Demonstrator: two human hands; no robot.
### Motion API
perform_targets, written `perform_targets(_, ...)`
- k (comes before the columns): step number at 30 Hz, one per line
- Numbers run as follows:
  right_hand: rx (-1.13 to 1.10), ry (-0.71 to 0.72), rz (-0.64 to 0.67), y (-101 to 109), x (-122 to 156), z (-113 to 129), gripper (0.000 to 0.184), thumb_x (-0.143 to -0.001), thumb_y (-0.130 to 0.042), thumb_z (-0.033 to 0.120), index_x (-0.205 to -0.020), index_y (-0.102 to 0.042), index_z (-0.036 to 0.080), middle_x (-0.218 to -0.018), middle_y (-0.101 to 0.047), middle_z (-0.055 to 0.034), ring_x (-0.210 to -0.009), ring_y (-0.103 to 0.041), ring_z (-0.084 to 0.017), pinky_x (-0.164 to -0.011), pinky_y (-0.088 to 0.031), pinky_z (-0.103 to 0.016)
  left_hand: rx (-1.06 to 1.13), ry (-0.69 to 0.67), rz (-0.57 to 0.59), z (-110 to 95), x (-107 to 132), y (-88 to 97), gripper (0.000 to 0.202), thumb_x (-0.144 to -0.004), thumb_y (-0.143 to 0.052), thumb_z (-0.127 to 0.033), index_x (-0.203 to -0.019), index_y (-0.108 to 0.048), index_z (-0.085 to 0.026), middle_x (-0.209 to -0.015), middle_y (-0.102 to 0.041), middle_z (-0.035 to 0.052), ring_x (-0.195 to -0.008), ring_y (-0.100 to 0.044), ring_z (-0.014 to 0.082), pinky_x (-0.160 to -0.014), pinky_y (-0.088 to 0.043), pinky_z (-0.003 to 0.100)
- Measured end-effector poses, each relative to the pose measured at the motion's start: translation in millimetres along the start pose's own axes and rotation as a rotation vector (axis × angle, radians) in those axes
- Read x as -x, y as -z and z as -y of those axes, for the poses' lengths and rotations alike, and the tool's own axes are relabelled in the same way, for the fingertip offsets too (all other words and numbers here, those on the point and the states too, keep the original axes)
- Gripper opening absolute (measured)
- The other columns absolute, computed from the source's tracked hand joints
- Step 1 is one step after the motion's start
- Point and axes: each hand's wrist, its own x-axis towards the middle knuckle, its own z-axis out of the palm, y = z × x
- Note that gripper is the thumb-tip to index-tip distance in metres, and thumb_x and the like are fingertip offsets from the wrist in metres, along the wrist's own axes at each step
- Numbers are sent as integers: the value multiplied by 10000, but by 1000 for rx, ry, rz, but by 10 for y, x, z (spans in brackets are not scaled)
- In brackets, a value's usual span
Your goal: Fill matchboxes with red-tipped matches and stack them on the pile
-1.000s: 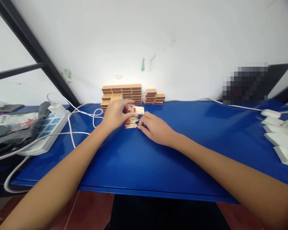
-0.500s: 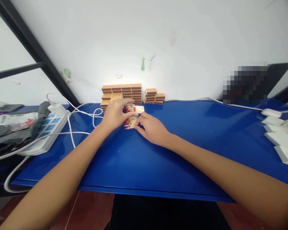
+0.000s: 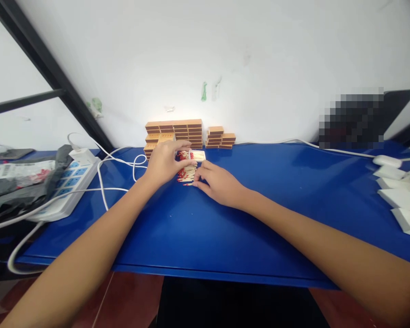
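Note:
A small white matchbox tray [image 3: 198,156], partly filled with red-headed matches, lies on the blue table. My left hand [image 3: 166,161] steadies its left end, thumb at the near side and fingers at the far side. Loose matches [image 3: 187,173] with red heads to the left lie in a heap just in front of the tray, partly under my left hand. At the heap's near right edge, my right hand [image 3: 218,184] pinches a match [image 3: 187,184] between thumb and fingertips. The match's red head points left.
Stacked matchboxes [image 3: 187,130] stand against the wall behind, with a smaller stack [image 3: 215,137] to their right. A power strip [image 3: 71,182] and white cables [image 3: 104,182] occupy the left. White boxes [image 3: 401,198] and a dark panel [image 3: 396,114] are at right.
My right hand has shifted slightly right and nearer, and a match now shows apart from the heap at its fingertips. My left hand stays at the tray.

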Motion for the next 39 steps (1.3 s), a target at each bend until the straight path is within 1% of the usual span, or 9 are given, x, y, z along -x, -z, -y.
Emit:
perform_targets(6,9,1,29,37,53,-9,86,-1050,-618,236,-998,-662,184,-1113,-620,-83,-914,-615,-203,-863,-483,-355,-14,12,-6,-21,-1,10,502,-800,-937,-366,-1243,-757,-213,-1205,-817,99,-1173,-757,325,-1080,-543,480)
perform_targets(12,13,-5,54,117,111,-21,87,-1049,-613,248,-993,-656,197,-1085,-621,-69,-840,-597,-189,-784,-464,-338,-20,13,-3,-36,5,14,492,-792,-941,-373,-1225,-763,-221,-1194,-820,91,-1165,-756,323,-1076,-545,484)
perform_targets(19,-7,-9,83,134,130,-2,104,-1059,-583,239,-991,-645,191,-1106,-619,-76,-871,-602,-193,-819,-471,-349,-23,-4,3,-11,4,5,490,-802,-937,-367,-1231,-761,-211,-1201,-819,92,-1145,-763,315,-1059,-556,470)
perform_targets(25,0,-1,82,192,152,15,66,-1032,-614,243,-997,-649,200,-1083,-621,-67,-796,-580,-172,-736,-454,-326,-21,27,12,-33,7,19,486,-820,-919,-387,-1249,-758,-224,-1218,-814,89,-1193,-748,327,-1096,-543,484)
perform_targets(29,5,0,77,189,142,-2,59,-1025,-627,250,-1014,-663,204,-1086,-629,-75,-848,-608,-193,-760,-470,-334,-18,27,11,-44,7,23,482,-821,-917,-392,-1242,-757,-220,-1216,-815,86,-1195,-749,326,-1096,-547,484)
perform_targets(32,7,-11,97,178,125,1,114,-1044,-600,242,-966,-671,198,-1055,-635,-76,-835,-603,-191,-762,-468,-335,-24,18,9,-36,3,18,482,-816,-925,-375,-1239,-758,-216,-1216,-815,88,-1185,-754,323,-1079,-552,471)
perform_targets(35,-3,-20,120,192,119,-1,125,-1053,-588,229,-964,-667,191,-1054,-634,-73,-825,-600,-184,-776,-466,-333,-35,1,10,-25,-1,13,490,-808,-935,-364,-1234,-759,-201,-1203,-819,94,-1161,-759,319,-1061,-550,462)
perform_targets(37,-16,-12,106,219,120,-19,117,-1053,-586,228,-970,-660,193,-1063,-628,-70,-830,-596,-183,-787,-466,-331,-36,-7,18,-23,-1,11,497,-797,-942,-374,-1229,-760,-209,-1184,-824,87,-1144,-762,317,-1051,-548,465)
perform_targets(39,-18,-6,54,255,119,-55,109,-1053,-589,248,-979,-652,198,-1063,-620,-67,-832,-587,-187,-791,-462,-334,-28,-12,28,-29,0,8,496,-792,-945,-385,-1225,-762,-224,-1173,-827,77,-1127,-765,312,-1043,-549,465)
